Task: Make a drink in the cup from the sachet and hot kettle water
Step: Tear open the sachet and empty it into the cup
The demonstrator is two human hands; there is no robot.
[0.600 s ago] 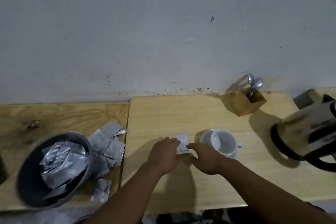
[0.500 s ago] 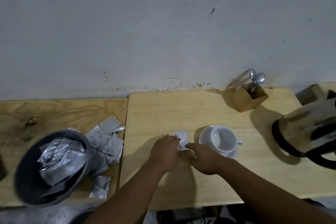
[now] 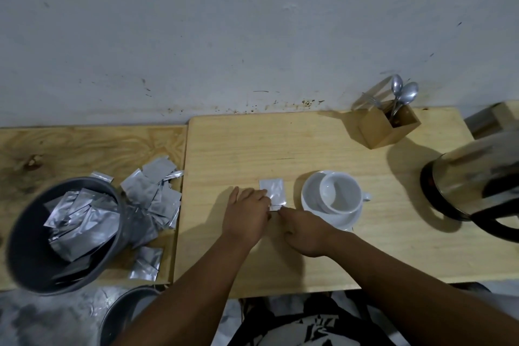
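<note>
Both hands work on 1 small silver sachet [image 3: 273, 191] that lies on the pale wooden table [image 3: 280, 146], just left of the cup. The left hand [image 3: 246, 213] has its fingers curled and pressed together, the fingertips [image 3: 264, 194] pinching the near left edge of the sachet. The right hand [image 3: 304, 229] is also curled, and its fingertips [image 3: 281, 210] nip the near corner of the sachet; both hands meet there, almost touching each other. The sachet is flat, square and shiny foil with wrinkles.

The white cup [image 3: 340, 195] is smooth, round and looks empty; it sits on a white saucer [image 3: 331, 213]. Far to the right stands the kettle [image 3: 474, 182], shiny metal with black handle, a bit blurred. A square wooden box [image 3: 384, 126] near the wall holds 2 metal spoons [image 3: 404, 94]. On the left, a grey round bin [image 3: 28, 244] is full of foil sachets [image 3: 151, 194], more scattered beside it
</note>
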